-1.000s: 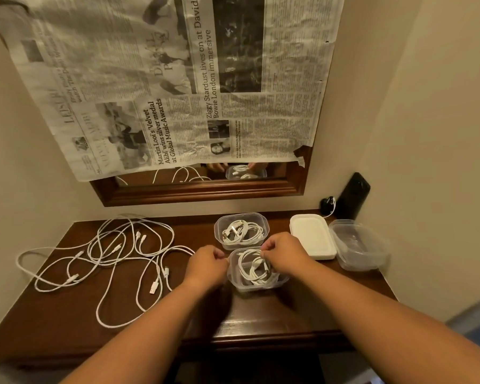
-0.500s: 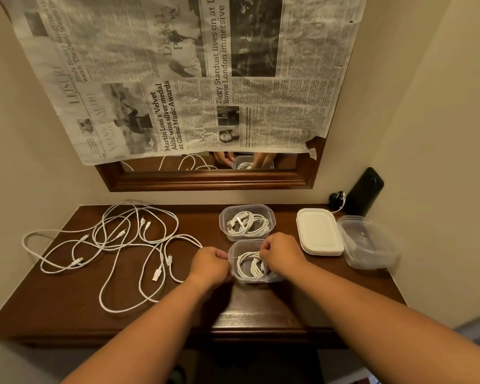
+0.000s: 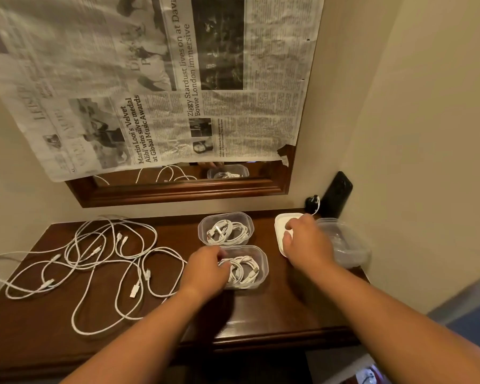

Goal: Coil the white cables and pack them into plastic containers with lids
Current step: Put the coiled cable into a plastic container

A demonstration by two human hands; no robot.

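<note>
A coiled white cable (image 3: pixel 241 270) lies inside the near clear container (image 3: pixel 262 268), which stands on the dark wooden surface (image 3: pixel 275 309). The left hand (image 3: pixel 207 268) rests at that container's left rim, its fingers curled over the edge against the coil — whether its grip actually pinches the cable cannot be told. Just beyond, a second container (image 3: pixel 203 231) holds another coil (image 3: pixel 226 231), uncovered. To the right, the right hand (image 3: pixel 306 241) lies on the white lid (image 3: pixel 280 221), its grip spread, fingers over the lid's top. An empty clear container (image 3: pixel 349 245) stands just right of the lid. On the left of the surface, loose white cables (image 3: pixel 94 261) sprawl tangled — well apart from the containers.
</note>
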